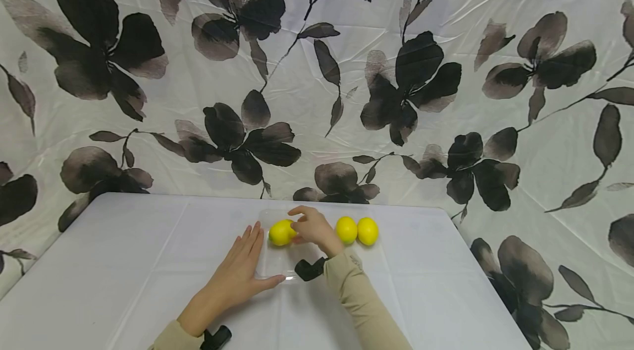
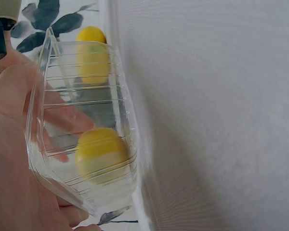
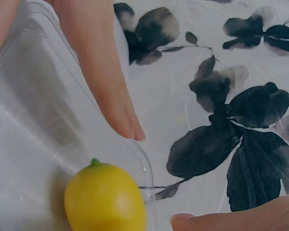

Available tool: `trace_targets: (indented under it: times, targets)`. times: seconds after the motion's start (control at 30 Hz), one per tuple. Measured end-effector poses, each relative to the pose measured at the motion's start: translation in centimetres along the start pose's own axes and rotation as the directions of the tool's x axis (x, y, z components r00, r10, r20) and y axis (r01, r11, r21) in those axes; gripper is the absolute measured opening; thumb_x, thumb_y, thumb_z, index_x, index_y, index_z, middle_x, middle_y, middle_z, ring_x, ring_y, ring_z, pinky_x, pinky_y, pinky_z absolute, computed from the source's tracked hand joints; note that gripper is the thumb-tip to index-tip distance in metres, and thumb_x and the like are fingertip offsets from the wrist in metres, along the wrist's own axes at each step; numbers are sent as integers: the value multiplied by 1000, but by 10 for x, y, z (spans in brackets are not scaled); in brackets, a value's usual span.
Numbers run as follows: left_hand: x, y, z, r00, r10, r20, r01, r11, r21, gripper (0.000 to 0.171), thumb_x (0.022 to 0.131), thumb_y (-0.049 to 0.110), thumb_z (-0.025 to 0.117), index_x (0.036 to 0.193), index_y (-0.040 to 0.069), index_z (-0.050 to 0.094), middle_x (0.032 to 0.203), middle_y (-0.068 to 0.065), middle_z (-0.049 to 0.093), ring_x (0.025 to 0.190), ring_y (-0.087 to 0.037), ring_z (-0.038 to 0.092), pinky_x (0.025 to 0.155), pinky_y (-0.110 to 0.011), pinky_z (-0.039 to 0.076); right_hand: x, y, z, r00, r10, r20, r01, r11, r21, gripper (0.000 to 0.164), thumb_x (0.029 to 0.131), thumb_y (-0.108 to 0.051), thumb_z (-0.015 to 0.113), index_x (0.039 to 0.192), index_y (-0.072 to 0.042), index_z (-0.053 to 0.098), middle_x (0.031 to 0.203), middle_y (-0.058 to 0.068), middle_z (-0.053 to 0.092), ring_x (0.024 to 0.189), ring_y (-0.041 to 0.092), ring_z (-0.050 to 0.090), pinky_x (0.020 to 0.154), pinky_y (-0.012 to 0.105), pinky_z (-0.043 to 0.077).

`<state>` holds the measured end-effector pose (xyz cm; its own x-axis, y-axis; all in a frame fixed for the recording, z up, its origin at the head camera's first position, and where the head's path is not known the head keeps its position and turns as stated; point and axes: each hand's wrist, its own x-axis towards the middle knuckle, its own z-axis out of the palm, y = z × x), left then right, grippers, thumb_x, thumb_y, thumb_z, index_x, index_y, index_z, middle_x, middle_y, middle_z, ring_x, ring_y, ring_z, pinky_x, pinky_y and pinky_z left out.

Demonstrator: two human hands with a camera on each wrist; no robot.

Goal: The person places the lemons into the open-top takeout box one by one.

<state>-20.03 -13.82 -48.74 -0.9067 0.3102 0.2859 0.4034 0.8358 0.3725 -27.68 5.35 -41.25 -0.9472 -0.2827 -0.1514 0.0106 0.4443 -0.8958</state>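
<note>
head view: brace clear tray [image 1: 274,262] lightly with left hand [image 1: 236,268], spread at its left edge, and guide lemon [image 1: 280,233], inside at far left, gently with right hand [image 1: 316,229], cannot tell if pinching.

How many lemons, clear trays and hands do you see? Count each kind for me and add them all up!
Lemons: 3
Clear tray: 1
Hands: 2 (left hand, right hand)
Total: 6
</note>
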Motion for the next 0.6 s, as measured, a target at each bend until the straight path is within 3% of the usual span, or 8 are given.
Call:
trace_targets:
  times: [0.37, 0.6]
  targets:
    - [-1, 1, -2, 1000, -14, 19, 14, 1000, -9, 118, 80, 79, 57, 152, -10, 25, 163, -21, 14, 149, -39, 15, 120, -56, 16, -4, 2, -16, 999, -14, 31, 13, 1000, 25, 31, 95, 0, 59, 126, 5, 62, 117, 26, 62, 87, 38, 71, 73, 37, 61]
    - [-1, 2, -3, 1000, 0, 3, 0, 1000, -9, 116, 81, 76, 58, 150, -11, 27, 162, -23, 17, 148, -41, 17, 118, -57, 18, -7, 9, -36, 993, -99, 60, 90, 988, 129, 28, 96, 3, 55, 123, 7, 62, 112, 30, 62, 97, 41, 69, 82, 39, 60]
